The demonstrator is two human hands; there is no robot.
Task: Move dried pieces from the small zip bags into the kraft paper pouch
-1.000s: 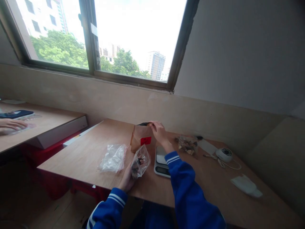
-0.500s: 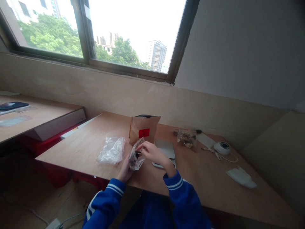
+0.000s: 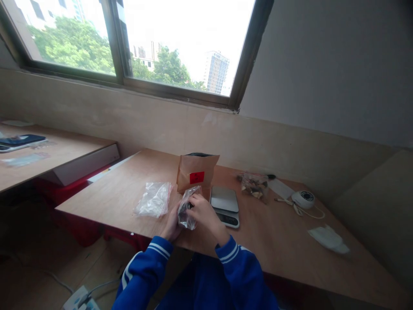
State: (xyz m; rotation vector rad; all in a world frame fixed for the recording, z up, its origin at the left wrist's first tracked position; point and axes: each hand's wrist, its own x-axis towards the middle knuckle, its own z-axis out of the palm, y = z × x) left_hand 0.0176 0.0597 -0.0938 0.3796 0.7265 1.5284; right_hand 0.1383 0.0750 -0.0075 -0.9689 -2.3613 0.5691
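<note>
A clear plastic bag (image 3: 187,218) is in my left hand (image 3: 172,227), which is closed around its left side and lower part. The bag stands upright over the front part of the table, its mouth turned up. My right hand (image 3: 205,214) is bent over the bag's mouth with its fingers pressed together inside. Something small and dark shows by those fingertips, too hidden to name. Just behind the bag stands a brown paper pouch (image 3: 185,174) with a red label and an open top. A flat digital scale (image 3: 225,199) lies right of my right hand.
Several empty clear bags (image 3: 153,200) lie in a pile on the left. At the back right are a bag of brownish pieces (image 3: 254,186) and a white dome camera (image 3: 302,199) with its cable. A crumpled white glove-like item (image 3: 329,240) rests near the right edge.
My right hand has moved down and deeper into the bag's mouth. More of the scale, with its dark display, now shows. The whole view has shifted slightly.
</note>
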